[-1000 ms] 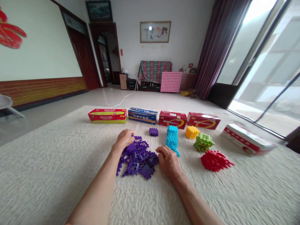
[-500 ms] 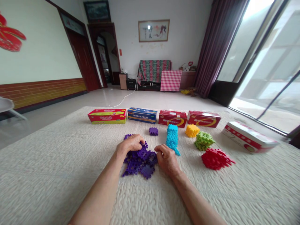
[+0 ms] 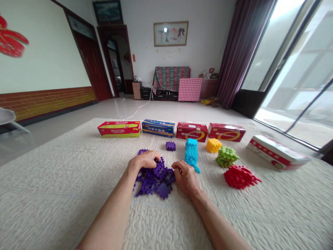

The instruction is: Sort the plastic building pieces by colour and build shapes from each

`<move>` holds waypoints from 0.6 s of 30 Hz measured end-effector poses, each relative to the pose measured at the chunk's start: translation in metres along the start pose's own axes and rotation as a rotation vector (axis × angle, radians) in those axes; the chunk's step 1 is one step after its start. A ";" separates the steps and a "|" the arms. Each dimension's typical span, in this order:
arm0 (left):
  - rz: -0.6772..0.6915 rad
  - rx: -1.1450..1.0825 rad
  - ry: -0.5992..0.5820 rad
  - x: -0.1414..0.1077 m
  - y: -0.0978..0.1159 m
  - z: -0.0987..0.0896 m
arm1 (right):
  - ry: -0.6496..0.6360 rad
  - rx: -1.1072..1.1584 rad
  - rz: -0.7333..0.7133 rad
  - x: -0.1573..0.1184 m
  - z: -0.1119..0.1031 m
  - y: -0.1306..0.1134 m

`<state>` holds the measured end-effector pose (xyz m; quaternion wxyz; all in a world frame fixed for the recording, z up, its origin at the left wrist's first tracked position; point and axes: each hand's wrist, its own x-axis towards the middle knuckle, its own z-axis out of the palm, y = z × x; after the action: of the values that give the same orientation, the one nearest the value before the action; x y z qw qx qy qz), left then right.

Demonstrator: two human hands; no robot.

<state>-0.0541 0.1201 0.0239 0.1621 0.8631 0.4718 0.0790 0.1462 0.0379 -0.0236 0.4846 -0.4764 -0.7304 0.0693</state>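
Note:
A heap of purple interlocking plastic tiles (image 3: 155,181) lies on the cream quilted cloth (image 3: 65,180) in front of me. My left hand (image 3: 144,160) rests palm down on the heap's far left side, fingers curled over the tiles. On the heap's right edge sits my right hand (image 3: 185,177), fingers bent and touching the tiles. One purple tile (image 3: 142,151) lies just beyond the left hand. A small purple block (image 3: 170,146) stands apart, farther back. A light blue stack of tiles (image 3: 191,152) rises just beyond my right hand.
Yellow (image 3: 213,145), green (image 3: 227,156) and red (image 3: 240,177) tile clusters lie to the right. Several flat boxes line the cloth's far edge: red-yellow (image 3: 119,128), blue (image 3: 158,128), two red (image 3: 191,131) (image 3: 226,132). A white-red box (image 3: 278,153) lies at the right.
My left hand has shifted right and nearer over the purple heap, uncovering one tile behind it. The heap is bunched closer together. My right hand has barely moved.

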 end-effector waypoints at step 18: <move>-0.007 -0.055 0.056 -0.001 0.003 -0.002 | -0.019 0.009 0.034 -0.002 -0.003 -0.001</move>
<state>-0.0528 0.1180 0.0273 0.1729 0.8541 0.4767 0.1155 0.1480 0.0351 -0.0225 0.4786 -0.4860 -0.7262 0.0853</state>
